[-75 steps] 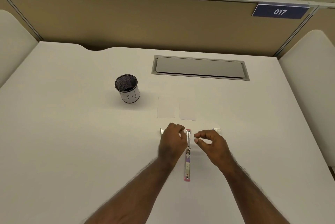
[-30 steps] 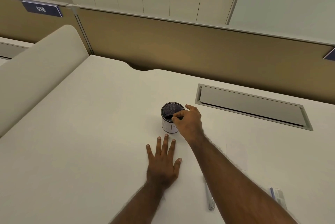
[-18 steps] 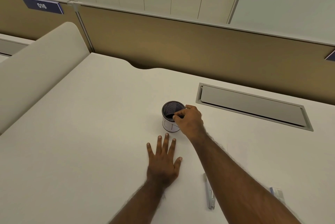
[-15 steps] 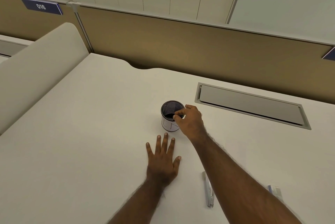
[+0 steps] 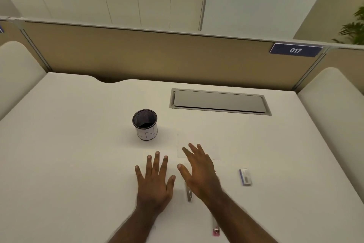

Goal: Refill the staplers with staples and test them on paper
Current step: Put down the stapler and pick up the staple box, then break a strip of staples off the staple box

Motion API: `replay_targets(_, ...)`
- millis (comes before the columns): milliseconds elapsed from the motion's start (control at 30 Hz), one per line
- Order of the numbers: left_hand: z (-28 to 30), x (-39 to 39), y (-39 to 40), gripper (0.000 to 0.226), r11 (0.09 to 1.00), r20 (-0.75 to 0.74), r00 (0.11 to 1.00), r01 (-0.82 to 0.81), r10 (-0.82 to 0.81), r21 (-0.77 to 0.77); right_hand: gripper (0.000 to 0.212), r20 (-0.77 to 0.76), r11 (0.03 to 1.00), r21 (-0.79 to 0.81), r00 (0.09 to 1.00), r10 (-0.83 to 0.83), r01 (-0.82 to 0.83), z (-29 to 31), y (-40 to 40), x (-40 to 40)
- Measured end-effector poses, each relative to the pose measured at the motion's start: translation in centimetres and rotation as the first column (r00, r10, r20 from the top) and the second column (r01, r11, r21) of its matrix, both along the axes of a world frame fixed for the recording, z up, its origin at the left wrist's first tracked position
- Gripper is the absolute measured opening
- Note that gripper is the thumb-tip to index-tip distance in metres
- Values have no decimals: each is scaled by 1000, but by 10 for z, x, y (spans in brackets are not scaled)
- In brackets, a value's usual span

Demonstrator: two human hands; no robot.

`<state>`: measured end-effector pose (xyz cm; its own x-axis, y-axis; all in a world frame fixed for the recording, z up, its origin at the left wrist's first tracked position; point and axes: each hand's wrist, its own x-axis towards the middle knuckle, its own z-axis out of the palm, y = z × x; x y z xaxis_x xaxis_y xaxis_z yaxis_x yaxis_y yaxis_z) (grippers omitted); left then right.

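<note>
Flanking the stapler [image 5: 188, 193]: mesh cup [image 5: 145, 127], staple box [image 5: 245, 177].

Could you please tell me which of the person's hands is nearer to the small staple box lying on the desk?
Right. The right hand hovers open just to the left of the staple box, while the left hand lies flat on the desk farther left, beyond the right hand.

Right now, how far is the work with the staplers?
Nothing looks finished: the white paper sheets show no staple I can see. The opened pink-ended stapler lies mostly under the right hand, which hovers open. The left hand rests flat. The small white staple box waits nearby. Loading, closing and testing remain.
</note>
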<state>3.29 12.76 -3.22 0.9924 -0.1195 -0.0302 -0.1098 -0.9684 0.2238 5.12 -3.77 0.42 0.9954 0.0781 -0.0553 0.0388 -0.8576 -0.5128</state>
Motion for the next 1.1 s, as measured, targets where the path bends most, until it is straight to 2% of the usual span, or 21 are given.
replay_targets(100,6,-17,-15,66,999,8,999,32,-32,-28,71,16,994,-109,1000,-15,17,-3,-36,-39)
replay_targets(333,14,-58,-63,66,980,24,980,196,-196,-31,72,-64,951,-286,989,-136,112,-10,-113,-108)
replay_targets(467,20,-72,-100,66,951,41,951,308,-307,-24,76,-94,926,-311,963,-253,213,-19,-149,-119)
replay_targets(633,25,-77,-142,69,912,26,911,411,-411,8,79,-89,884,-422,961,-260,200,-27,-169,-108)
replay_targets(833,31,-67,-171,66,908,-8,908,418,-418,9,67,-122,884,-437,962,-244,169,-35,-166,-88)
replay_targets(1100,27,-51,-186,61,917,-77,914,395,-399,-64,47,-80,893,-379,952,-294,244,-38,-167,-72)
